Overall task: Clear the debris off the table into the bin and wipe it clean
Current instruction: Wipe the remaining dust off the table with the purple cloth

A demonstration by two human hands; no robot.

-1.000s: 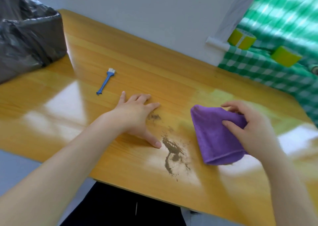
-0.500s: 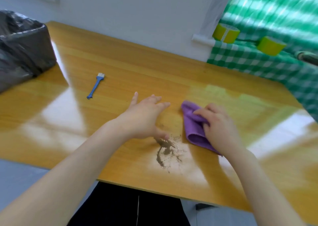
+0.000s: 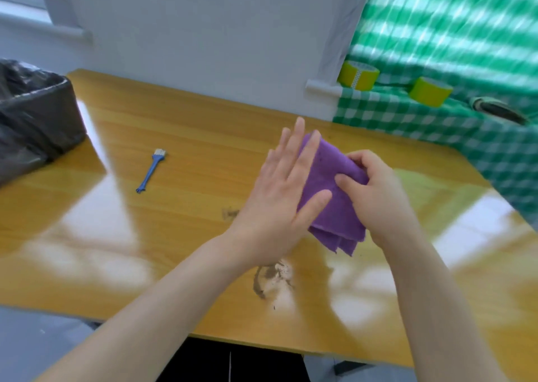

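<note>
Head view: right hand point(image 3: 378, 195) grips purple cloth point(image 3: 334, 204); left hand point(image 3: 279, 207), fingers straight, lies against it. Debris point(image 3: 270, 279) at six o'clock.

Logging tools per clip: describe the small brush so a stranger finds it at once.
On the wooden table, look left toward the black-lined bin. The brush lies flat between bin and purple cloth. It alone is blue: thin handle, pale bristles at the far end.
</note>
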